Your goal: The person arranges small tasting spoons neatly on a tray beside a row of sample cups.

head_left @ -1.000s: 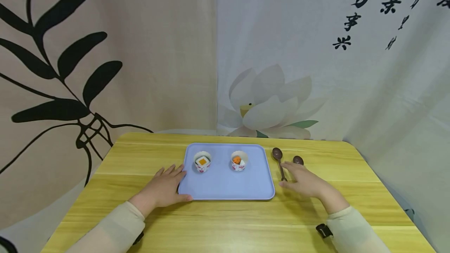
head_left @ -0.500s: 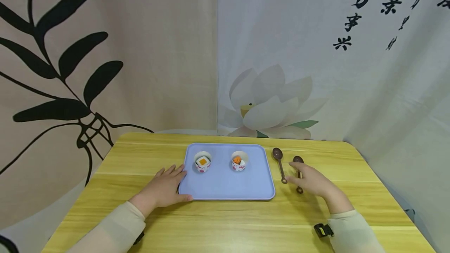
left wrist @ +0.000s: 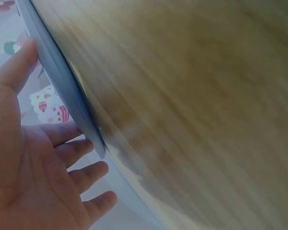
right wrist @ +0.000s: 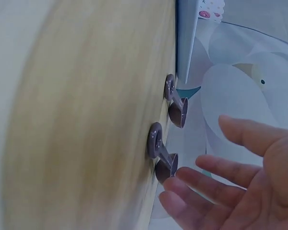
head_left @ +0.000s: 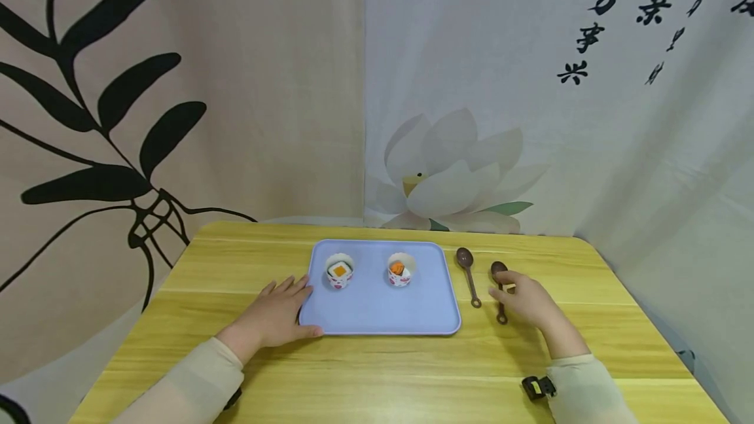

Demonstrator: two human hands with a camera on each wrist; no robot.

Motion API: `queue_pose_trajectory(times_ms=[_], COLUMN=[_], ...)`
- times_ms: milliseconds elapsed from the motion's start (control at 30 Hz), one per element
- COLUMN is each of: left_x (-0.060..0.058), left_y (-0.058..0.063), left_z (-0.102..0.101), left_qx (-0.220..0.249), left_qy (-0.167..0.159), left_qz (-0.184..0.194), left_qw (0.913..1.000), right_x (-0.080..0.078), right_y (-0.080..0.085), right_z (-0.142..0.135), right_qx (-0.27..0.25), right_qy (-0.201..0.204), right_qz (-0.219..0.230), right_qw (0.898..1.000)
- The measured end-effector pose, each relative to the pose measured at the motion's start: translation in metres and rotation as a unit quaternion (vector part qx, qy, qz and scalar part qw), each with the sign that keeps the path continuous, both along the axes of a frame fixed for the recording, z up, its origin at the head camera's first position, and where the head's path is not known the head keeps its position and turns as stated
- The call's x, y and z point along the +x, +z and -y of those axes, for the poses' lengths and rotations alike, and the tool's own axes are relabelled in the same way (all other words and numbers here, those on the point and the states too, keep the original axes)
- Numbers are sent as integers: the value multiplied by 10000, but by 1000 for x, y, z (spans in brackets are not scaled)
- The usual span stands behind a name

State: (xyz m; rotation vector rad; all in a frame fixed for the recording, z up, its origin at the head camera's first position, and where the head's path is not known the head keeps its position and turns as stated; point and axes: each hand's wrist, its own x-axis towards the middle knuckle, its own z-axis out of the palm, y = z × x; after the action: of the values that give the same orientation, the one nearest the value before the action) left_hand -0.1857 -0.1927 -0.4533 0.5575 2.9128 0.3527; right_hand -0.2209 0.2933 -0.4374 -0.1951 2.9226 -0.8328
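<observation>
My left hand (head_left: 271, 319) lies at the left side of a pale blue tray (head_left: 377, 313). Its thumb touches the front edge and its stretched fingers the left rim, as the left wrist view (left wrist: 43, 187) also has it. Two patterned paper cups stand on the tray: the left cup (head_left: 338, 282) holds a white and yellow piece, the right cup (head_left: 399, 281) an orange and white one. Over the handle of the right brown spoon (head_left: 501, 316) hovers my right hand (head_left: 530, 303), fingers loosely bent and apart. In the right wrist view, its fingertips are close to that spoon's bowl (right wrist: 166, 168).
Another brown spoon (head_left: 465, 258) lies between the tray and the right hand, its ring end toward me. Both spoons rest on the yellow wooden table (head_left: 377, 378). A printed cloth curtain (head_left: 283, 84) hangs behind the table's back edge.
My right hand has moved right, from beside the left spoon to over the right spoon, which it uncovered partly along the way. The left hand, tray and cups have stayed put.
</observation>
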Motion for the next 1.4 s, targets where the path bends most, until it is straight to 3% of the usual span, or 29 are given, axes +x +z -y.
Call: queue_pose_trajectory(times_ms=[433,667,1000,1400], left_x=[1,0,-1,-1], left_y=[0,-1,-2,-1], left_z=[0,0,0,-1], left_qx=[-4,5,15,7], left_qy=[7,33,29,41], left_qz=[-1,26,20,30], left_qw=[10000,10000,10000,10000], right_x=[-5,-6,-11,-18], right_y=[-4,-6,-4,-6], right_z=[-11,-12,-6,-5], right_qx=[-143,-825,-1111,-872], right_qy=[-461,-682,-923,-1021], right_qz=[392,779,1236,1262], right_qw=[9981,9912,9818,9829])
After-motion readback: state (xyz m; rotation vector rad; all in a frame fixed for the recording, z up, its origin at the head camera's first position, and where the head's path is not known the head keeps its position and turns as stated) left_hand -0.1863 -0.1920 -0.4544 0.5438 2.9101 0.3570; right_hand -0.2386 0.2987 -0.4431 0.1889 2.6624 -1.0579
